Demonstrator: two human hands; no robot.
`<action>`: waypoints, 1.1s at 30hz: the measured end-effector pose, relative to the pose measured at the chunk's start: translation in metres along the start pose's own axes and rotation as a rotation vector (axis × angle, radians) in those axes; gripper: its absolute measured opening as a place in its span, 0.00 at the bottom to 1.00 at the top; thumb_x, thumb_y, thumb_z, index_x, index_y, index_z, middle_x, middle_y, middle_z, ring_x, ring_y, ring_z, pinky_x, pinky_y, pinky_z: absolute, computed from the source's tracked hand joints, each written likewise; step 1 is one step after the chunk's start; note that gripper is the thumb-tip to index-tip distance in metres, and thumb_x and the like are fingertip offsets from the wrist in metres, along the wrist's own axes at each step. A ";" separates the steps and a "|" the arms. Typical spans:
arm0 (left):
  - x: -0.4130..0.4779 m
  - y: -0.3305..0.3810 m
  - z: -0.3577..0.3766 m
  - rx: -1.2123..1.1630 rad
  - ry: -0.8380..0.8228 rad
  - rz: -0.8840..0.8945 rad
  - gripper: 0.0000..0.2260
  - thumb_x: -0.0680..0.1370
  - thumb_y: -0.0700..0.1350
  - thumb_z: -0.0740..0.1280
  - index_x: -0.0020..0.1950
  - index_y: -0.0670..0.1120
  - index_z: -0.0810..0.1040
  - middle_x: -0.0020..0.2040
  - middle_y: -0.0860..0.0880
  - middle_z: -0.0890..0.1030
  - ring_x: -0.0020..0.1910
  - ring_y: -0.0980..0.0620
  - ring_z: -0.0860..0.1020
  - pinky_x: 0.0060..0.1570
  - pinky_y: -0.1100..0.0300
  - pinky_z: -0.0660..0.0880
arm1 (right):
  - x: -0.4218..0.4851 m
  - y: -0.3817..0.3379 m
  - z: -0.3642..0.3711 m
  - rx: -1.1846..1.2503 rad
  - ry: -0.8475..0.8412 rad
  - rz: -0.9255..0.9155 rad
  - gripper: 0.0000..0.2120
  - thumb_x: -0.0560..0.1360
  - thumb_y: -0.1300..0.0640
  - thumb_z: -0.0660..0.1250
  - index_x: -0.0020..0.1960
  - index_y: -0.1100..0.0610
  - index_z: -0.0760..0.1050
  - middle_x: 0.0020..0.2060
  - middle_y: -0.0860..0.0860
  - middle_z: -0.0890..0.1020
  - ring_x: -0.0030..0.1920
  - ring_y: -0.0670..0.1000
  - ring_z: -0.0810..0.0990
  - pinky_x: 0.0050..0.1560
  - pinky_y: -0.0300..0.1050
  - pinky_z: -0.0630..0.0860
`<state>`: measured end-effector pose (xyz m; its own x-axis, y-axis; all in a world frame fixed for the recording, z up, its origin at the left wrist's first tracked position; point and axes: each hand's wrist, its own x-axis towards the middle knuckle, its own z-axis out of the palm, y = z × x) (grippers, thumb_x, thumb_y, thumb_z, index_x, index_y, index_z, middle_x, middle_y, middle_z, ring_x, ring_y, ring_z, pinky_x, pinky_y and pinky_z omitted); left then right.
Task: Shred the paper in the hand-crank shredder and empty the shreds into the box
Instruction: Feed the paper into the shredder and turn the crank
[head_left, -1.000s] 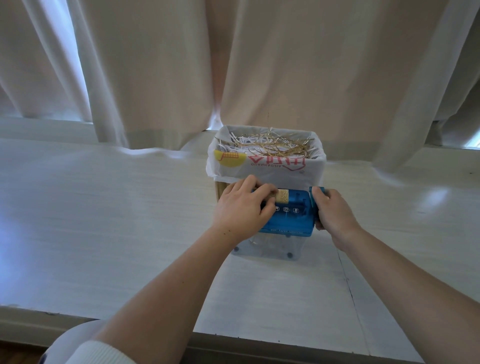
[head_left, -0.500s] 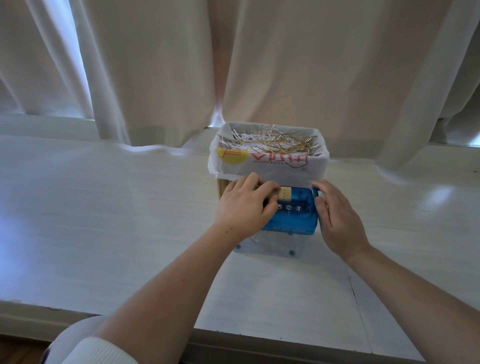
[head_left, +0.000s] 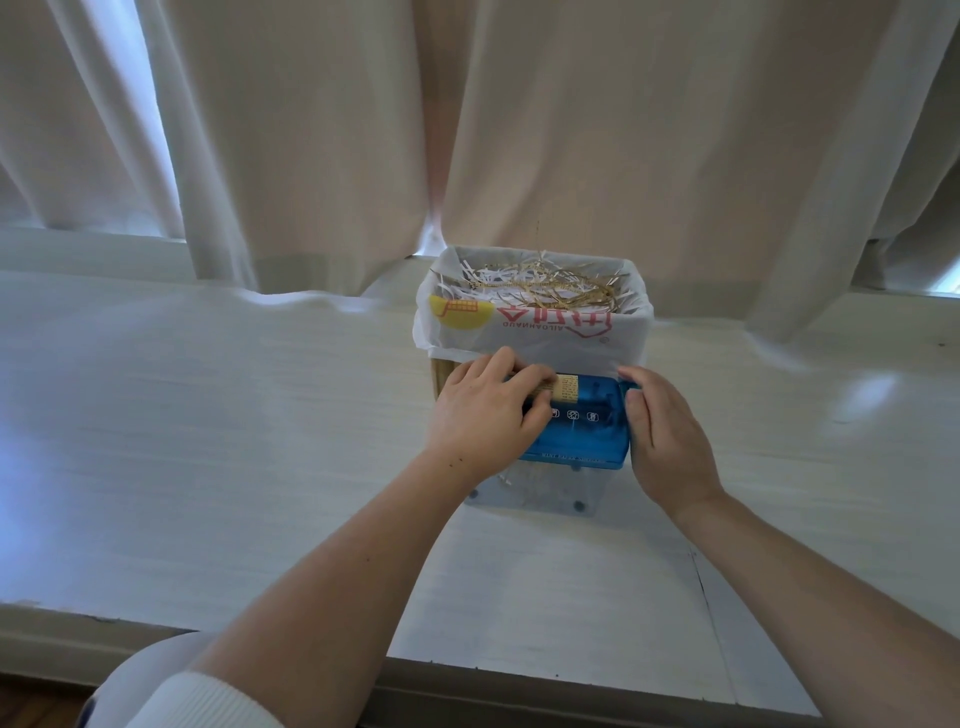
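While left hand (head_left: 485, 415) pinches paper (head_left: 566, 388) atop shredder (head_left: 576, 436), right hand (head_left: 665, 441) grips crank (head_left: 625, 387); bag-lined box (head_left: 519, 338) just behind.

Soft daylight comes through the curtains (head_left: 571, 130) at the back, bright and even, with pale glare on the table (head_left: 872, 389) at right, bluish sheen at left, faint shadows, sharp centre, and wide-angle bending towards the edges.
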<state>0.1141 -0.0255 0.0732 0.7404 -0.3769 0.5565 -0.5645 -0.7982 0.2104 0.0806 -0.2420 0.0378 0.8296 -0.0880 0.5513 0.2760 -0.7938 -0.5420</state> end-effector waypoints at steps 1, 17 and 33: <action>0.000 0.000 0.000 -0.002 0.001 0.001 0.16 0.79 0.57 0.53 0.61 0.57 0.75 0.48 0.57 0.70 0.48 0.54 0.72 0.51 0.57 0.68 | 0.000 -0.001 0.000 -0.003 0.001 0.001 0.20 0.83 0.46 0.47 0.68 0.51 0.69 0.62 0.47 0.76 0.62 0.45 0.72 0.56 0.41 0.68; -0.001 0.001 -0.002 -0.011 -0.015 -0.010 0.16 0.79 0.58 0.53 0.59 0.58 0.75 0.50 0.56 0.71 0.49 0.53 0.73 0.54 0.57 0.69 | -0.003 -0.015 0.003 0.001 0.001 0.173 0.21 0.81 0.43 0.44 0.60 0.45 0.73 0.46 0.42 0.80 0.44 0.46 0.77 0.38 0.40 0.70; -0.003 0.000 0.000 -0.009 0.014 -0.010 0.14 0.79 0.57 0.54 0.58 0.59 0.75 0.49 0.56 0.72 0.49 0.54 0.73 0.52 0.57 0.69 | 0.003 -0.011 -0.001 0.039 -0.150 0.363 0.21 0.82 0.40 0.45 0.45 0.47 0.72 0.38 0.47 0.80 0.40 0.49 0.78 0.36 0.46 0.69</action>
<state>0.1120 -0.0247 0.0716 0.7406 -0.3623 0.5660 -0.5605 -0.7976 0.2228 0.0799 -0.2337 0.0460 0.9377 -0.2673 0.2221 -0.0323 -0.7033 -0.7101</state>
